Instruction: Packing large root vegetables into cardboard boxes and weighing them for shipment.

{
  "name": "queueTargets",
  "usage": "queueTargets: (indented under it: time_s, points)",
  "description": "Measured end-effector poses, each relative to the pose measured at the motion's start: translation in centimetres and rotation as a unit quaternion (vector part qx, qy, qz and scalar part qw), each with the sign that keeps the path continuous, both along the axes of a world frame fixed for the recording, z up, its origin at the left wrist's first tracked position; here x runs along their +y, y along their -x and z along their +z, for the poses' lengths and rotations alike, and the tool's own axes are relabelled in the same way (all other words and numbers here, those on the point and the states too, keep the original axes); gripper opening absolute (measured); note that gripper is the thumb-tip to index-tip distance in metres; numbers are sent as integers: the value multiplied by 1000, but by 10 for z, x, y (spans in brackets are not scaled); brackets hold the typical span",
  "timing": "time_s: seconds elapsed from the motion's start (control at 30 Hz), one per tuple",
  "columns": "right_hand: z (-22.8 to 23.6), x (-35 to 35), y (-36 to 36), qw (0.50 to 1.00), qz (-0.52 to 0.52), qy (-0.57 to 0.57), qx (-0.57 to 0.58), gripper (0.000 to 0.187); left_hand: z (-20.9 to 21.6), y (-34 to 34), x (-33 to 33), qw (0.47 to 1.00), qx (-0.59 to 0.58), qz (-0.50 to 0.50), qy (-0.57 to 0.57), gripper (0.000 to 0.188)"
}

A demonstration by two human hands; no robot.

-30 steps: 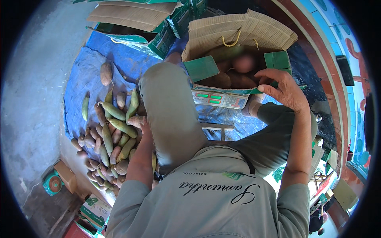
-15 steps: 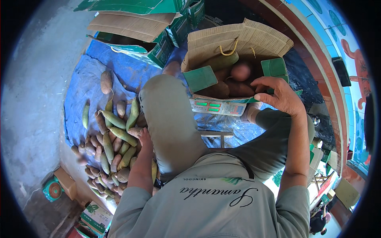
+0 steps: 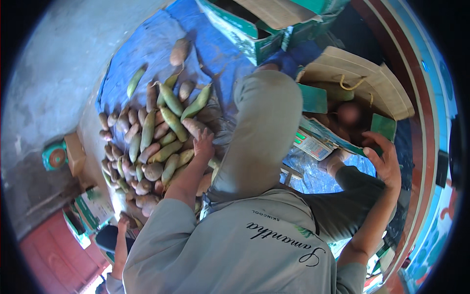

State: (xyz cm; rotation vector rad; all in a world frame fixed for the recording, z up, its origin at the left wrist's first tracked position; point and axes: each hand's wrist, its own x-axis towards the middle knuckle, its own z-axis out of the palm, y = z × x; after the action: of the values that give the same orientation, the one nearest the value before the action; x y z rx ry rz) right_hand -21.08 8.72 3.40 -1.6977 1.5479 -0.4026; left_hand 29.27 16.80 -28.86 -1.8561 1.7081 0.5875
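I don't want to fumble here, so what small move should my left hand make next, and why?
Probably close your left hand around the brownish tuber: it lies right at that hand, easiest to grasp, while your right hand is occupied at the edge of the open carton.

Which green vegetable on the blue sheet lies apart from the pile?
The slim green one alone beyond the pile, toward its left; other green ones lie among brown roots.

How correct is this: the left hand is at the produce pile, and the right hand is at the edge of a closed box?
The box is open, not closed: the head view shows its brown flap raised. The left hand is at the produce pile, and the right hand at the box's edge.
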Motion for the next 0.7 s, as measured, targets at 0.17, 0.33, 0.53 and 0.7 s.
queueTargets:
  time_s: [0.17,0.33,0.53,0.7]
  points:
    - [-1,-2,-3,999,-25,-39,-12,54,17,9,26,995,5,94,14,74]
    - [0,0,1,997,-42,-55,-20,54,7,11,45,974,64,217,7,92]
    - [-3,-2,0,997,-38,-57,-27,55,5,11,51,967,61,244,36,89]
    - [-4,-4,1,997,-33,-63,-10,60,-17,-6,56,932,50,357,35,80]
